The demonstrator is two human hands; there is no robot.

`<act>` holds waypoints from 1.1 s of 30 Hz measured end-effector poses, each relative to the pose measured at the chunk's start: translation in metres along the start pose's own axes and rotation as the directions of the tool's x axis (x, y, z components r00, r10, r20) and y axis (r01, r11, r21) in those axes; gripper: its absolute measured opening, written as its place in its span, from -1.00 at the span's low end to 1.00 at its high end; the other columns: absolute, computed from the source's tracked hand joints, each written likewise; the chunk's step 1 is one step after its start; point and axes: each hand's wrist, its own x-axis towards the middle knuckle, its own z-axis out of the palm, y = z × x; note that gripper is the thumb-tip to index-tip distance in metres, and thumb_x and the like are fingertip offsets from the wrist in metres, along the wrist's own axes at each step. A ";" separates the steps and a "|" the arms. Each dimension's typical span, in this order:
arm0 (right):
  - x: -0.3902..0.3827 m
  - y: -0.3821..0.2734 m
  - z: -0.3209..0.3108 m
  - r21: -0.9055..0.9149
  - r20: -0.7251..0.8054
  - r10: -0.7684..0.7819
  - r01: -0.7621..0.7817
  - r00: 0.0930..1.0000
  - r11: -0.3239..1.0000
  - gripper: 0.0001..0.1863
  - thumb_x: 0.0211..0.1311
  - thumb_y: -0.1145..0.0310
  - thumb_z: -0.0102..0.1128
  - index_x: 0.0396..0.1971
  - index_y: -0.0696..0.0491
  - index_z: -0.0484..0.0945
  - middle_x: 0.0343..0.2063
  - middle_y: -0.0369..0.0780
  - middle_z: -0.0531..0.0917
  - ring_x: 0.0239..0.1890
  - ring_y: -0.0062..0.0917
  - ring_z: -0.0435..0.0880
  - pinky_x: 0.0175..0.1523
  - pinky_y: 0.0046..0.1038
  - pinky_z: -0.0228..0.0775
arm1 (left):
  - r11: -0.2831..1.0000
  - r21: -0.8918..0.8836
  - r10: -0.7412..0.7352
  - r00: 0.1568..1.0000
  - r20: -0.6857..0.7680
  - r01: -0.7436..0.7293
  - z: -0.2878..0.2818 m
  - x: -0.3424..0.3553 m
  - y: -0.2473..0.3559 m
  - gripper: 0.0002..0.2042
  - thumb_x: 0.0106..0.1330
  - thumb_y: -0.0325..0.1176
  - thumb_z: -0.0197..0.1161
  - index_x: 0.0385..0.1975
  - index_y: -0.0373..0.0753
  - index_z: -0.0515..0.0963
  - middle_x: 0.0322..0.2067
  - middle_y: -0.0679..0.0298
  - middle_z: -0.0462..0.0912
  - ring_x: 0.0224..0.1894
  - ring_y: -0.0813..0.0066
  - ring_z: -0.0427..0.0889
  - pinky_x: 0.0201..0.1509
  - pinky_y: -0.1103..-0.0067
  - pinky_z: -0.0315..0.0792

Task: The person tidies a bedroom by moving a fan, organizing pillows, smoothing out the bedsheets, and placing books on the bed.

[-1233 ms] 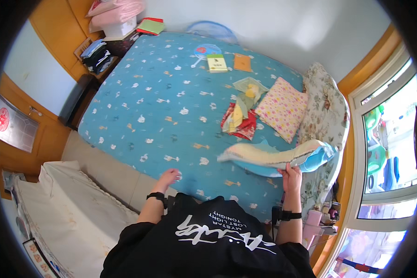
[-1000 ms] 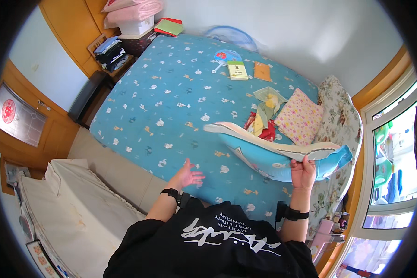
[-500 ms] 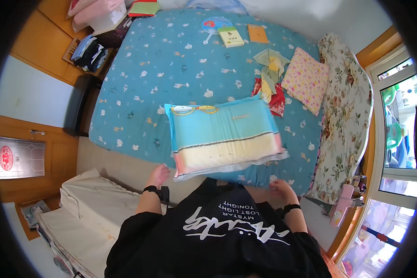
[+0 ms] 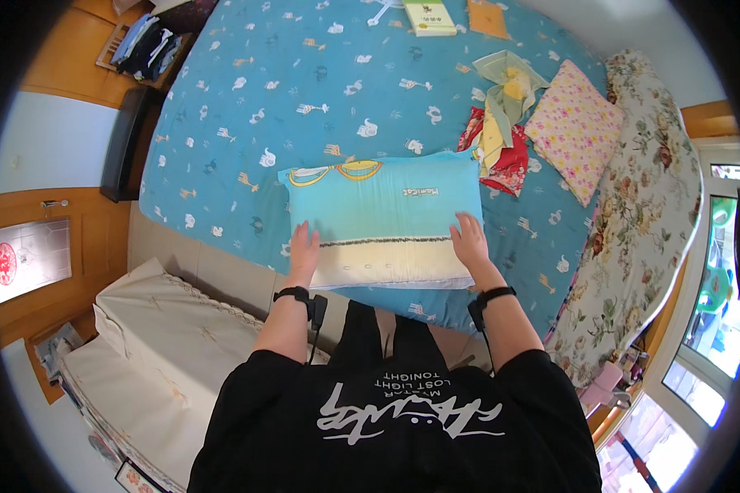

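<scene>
A blue and cream pillow lies flat on the bed, close to its near edge. My left hand rests at the pillow's left side, fingers stretched out and slightly apart. On the opposite side, my right hand lies over the pillow's right edge with its fingers extended. Both palms face inward and part of each is hidden from view. Just beyond the pillow's far right corner are a crumpled yellow-green cloth and a red patterned cloth.
A pink flowered cushion leans near a floral-covered bolster on the right. Books and an orange booklet lie at the far side. Left of me stands a cream-covered piece of furniture. Folded clothes fill a rack.
Both hands have moved forward from the near side of the pillow onto its two sides. The pillow's side edges look pressed in, and the view has shifted nearer.
</scene>
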 end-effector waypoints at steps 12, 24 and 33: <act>0.175 0.120 0.218 -0.396 -0.131 0.086 -0.131 0.988 0.909 -0.20 0.61 0.00 0.20 0.73 -0.03 0.29 0.77 0.05 0.13 0.79 0.15 0.02 0.76 0.40 -0.20 | 0.831 0.549 0.095 0.949 -0.300 0.090 0.227 0.149 -0.021 -0.23 0.72 0.00 0.08 0.80 -0.17 0.04 0.82 -0.10 -0.10 0.83 -0.23 -0.17 0.83 -0.17 -0.29; 0.202 0.077 0.227 -0.358 -0.107 0.041 -0.077 0.993 0.931 -0.25 0.51 0.12 0.36 0.60 0.03 0.36 0.61 0.01 0.35 0.64 0.08 0.28 0.67 0.25 0.08 | 0.884 0.463 0.049 0.968 -0.246 0.073 0.228 0.188 -0.073 -0.25 0.69 -0.04 0.11 0.75 -0.25 0.10 0.81 -0.16 -0.12 0.81 -0.31 -0.16 0.81 -0.22 -0.28; 0.408 0.218 0.154 0.733 0.143 0.728 -0.566 0.670 0.377 -0.57 0.64 0.15 0.39 0.26 0.14 0.62 0.01 -0.14 0.75 -0.04 -0.18 0.78 0.04 -0.07 0.72 | 0.922 0.385 0.074 0.964 -0.254 0.030 0.222 0.195 -0.093 -0.22 0.68 -0.03 0.10 0.78 -0.20 0.03 0.80 -0.15 -0.14 0.81 -0.34 -0.20 0.81 -0.23 -0.31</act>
